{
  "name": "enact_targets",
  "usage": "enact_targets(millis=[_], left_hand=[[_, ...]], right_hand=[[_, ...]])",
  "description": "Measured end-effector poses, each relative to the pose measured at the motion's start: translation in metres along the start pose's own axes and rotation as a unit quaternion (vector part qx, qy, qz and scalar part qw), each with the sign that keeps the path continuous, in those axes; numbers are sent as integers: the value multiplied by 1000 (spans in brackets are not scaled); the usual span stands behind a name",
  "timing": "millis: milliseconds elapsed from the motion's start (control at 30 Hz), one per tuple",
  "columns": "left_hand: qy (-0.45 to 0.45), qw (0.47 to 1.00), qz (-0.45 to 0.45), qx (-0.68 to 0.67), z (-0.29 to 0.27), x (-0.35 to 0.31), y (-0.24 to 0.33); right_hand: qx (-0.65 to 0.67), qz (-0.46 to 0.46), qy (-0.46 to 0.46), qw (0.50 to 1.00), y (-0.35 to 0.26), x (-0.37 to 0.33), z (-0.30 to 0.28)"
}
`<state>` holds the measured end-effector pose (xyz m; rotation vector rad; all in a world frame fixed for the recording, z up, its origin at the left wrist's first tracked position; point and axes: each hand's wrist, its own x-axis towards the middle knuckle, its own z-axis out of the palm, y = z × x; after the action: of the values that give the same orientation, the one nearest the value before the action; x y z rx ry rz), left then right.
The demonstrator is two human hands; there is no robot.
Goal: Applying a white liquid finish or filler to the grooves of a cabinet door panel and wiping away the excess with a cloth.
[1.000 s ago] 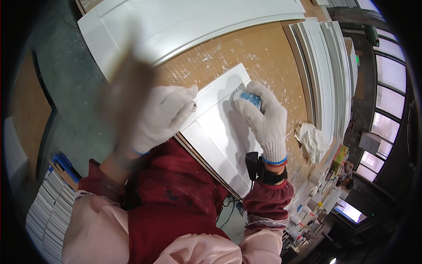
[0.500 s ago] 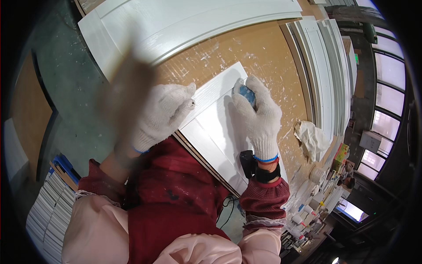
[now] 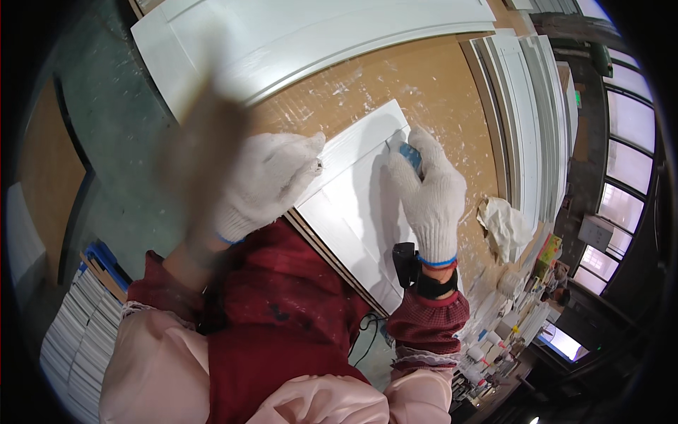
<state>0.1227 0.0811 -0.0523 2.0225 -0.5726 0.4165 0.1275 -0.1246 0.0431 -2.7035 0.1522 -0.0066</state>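
A white framed panel like a cabinet door lies slantwise on the brown work surface in front of me. My right hand, in a white knit glove, is closed around a small blue block pressed to the panel near its far right corner. Its fingers and thumb hide much of the block. At the panel's left corner, my left hand, also gloved, is closed over the edge. Fingertips and thumb are drawn together there. A blurred brown shape close to the camera covers part of that hand and wrist.
A larger white panel lies beyond. Several white panels stand stacked on the right, beside a crumpled pale cloth. Bottles and small items crowd the lower right. More stacked white boards stand at lower left.
The whole view has shifted slightly, so the scene sits farther right. My right hand and the blue block have come slightly nearer along the panel. My left hand keeps its place at the corner.
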Motion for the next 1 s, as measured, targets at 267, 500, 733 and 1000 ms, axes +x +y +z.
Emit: enact_targets(millis=[267, 500, 733, 1000], left_hand=[[6, 1000, 4, 15, 0, -2, -3], [-17, 1000, -3, 15, -4, -1, -6], [-51, 991, -39, -116, -11, 4, -4], [-25, 985, -30, -169, -16, 4, -6]], right_hand=[[233, 83, -142, 958, -16, -35, 0], [294, 90, -227, 924, -23, -45, 9], [124, 79, -177, 973, -36, -47, 14], [100, 68, -182, 976, -35, -51, 19]])
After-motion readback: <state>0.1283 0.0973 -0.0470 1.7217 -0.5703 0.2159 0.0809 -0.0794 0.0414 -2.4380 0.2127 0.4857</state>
